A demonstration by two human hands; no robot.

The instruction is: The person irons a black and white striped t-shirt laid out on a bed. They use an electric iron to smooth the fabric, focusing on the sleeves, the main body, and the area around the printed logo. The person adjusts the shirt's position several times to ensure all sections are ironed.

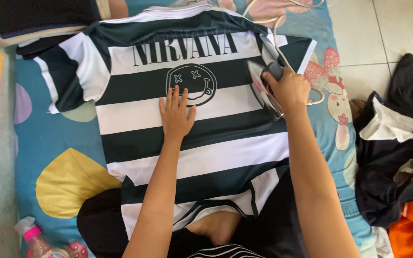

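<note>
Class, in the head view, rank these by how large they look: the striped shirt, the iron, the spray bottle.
1. Striped shirt
2. Iron, partly hidden by the right hand
3. Spray bottle, cut off by the frame, so unsure

Soft, even daylight fills the scene, brightest on the pale floor tiles (383, 28) at upper right, where the white is nearly washed out. Shadows are faint and short: a thin dark edge lies under the left hand (175, 114) on the striped shirt (225, 153), and the heap of dark clothes (397, 157) at right loses detail in its folds. Focus is sharp at centre, with slight softness and stretching toward the corners, as at the spray bottle (37, 239).
</note>
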